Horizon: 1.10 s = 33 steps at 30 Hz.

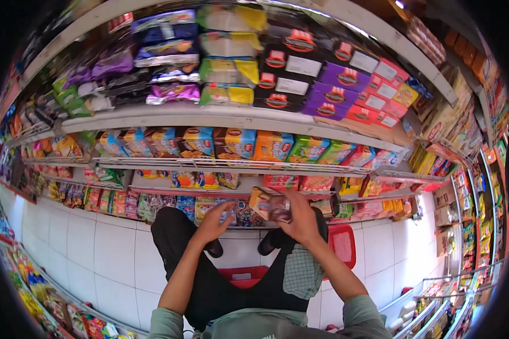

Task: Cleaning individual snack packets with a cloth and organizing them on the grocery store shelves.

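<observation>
My right hand (299, 216) is closed around a brown and yellow snack packet (271, 205), held in front of the lowest shelf, above my knees. My left hand (215, 223) hovers to the left of it with the fingers apart, over small packets on the bottom row. Just beyond the hands, red and pink packs (281, 182) lie on the low shelf. A green checked cloth (303, 271) rests over my right thigh.
Boxed snacks (237, 143) line the middle shelf, behind a white wire rail (220, 164). Black and purple boxes (335, 94) stack above. A red plastic basket (342, 245) stands right of my knee; something red (244, 275) sits on the tiles between my legs.
</observation>
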Each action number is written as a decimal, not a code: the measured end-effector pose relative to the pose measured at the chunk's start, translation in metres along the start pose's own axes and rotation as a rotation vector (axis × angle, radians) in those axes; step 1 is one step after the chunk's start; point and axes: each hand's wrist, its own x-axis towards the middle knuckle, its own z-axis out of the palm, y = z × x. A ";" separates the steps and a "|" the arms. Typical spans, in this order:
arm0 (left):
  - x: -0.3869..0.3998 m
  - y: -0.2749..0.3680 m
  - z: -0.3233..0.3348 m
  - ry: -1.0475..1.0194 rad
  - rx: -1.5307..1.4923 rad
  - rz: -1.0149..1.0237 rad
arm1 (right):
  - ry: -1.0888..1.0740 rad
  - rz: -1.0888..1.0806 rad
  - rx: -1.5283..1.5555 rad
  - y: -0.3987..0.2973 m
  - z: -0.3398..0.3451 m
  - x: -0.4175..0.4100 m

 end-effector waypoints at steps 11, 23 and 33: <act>0.110 0.020 0.030 0.024 0.724 0.250 | 0.885 0.719 0.680 0.114 -0.108 -0.164; 0.146 -0.050 0.046 -0.015 1.183 0.324 | 0.028 0.974 -0.108 0.360 0.065 -0.357; 0.146 -0.061 0.048 0.044 1.413 0.272 | -0.193 1.278 0.337 0.450 0.128 -0.402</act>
